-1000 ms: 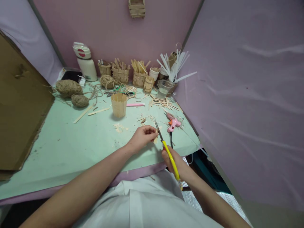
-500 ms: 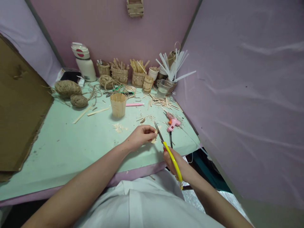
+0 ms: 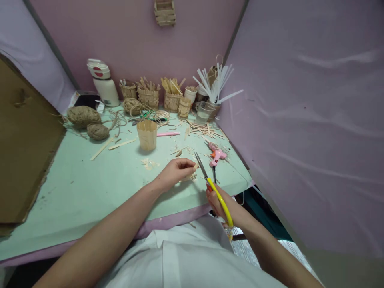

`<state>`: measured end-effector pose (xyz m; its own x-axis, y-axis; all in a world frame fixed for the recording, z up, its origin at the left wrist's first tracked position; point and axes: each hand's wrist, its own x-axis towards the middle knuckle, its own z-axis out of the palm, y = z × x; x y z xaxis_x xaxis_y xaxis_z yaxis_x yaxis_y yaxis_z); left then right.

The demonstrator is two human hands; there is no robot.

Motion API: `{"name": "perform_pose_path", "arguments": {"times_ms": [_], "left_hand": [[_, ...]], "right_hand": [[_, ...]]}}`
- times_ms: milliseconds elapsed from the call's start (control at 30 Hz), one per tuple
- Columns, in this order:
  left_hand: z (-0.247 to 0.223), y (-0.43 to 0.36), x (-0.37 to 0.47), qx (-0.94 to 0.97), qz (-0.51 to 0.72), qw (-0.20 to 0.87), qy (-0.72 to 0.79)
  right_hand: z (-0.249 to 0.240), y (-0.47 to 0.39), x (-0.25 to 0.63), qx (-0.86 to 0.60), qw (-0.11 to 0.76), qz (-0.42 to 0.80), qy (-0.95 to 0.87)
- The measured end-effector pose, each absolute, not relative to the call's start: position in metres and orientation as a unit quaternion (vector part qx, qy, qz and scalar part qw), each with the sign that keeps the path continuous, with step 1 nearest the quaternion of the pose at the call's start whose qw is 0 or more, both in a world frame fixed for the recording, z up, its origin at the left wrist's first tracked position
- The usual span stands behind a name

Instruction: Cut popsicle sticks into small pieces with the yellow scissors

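Between the thumb and fingers of my left hand [image 3: 178, 173] is a small piece of thin wood [image 3: 196, 166], its end poking out to the right. My right hand [image 3: 218, 202] grips yellow-handled scissors [image 3: 220, 199], the blades pointing up and away, slightly parted, just right of the wood piece. Pale wood scraps [image 3: 193, 176] lie on the table below my left fingertips. Farther back stands a cup made of wooden strips [image 3: 147, 136], upright and touched by neither hand.
A pink glue gun [image 3: 218, 155] lies right of the scissors. Loose sticks [image 3: 205, 129] are scattered behind it. Along the back wall stand stick-filled holders [image 3: 148, 98], a white bottle [image 3: 105, 88] and a clear cup [image 3: 204, 113]. Twine balls [image 3: 84, 116] and cardboard [image 3: 22, 148] are at left.
The view has shifted slightly. The scissor blades look a little farther apart and clear of the wood piece, and my left hand's grip on it has changed slightly.
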<state>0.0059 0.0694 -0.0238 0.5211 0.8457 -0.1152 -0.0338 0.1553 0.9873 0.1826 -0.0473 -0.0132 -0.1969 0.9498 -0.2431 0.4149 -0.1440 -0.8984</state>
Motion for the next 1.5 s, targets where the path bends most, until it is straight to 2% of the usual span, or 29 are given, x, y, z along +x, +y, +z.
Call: {"name": "perform_pose_path", "arguments": {"times_ms": [133,333,1133,1500], "left_hand": [[-0.021,0.068,0.007,0.548,0.328,0.678,0.363],[-0.022,0.067,0.008,0.546,0.328,0.683,0.357],[-0.020,0.066,0.007,0.547,0.303,0.700,0.345],[-0.025,0.067,0.009,0.535,0.314,0.706,0.342]], "right_hand": [[-0.018,-0.046,0.180,-0.569,0.289,0.483,-0.600],[-0.014,-0.044,0.179,-0.584,0.264,0.473,-0.605],[-0.036,-0.045,0.190,-0.574,0.267,0.473,-0.613],[-0.016,-0.046,0.179,-0.576,0.260,0.469,-0.618]]}}
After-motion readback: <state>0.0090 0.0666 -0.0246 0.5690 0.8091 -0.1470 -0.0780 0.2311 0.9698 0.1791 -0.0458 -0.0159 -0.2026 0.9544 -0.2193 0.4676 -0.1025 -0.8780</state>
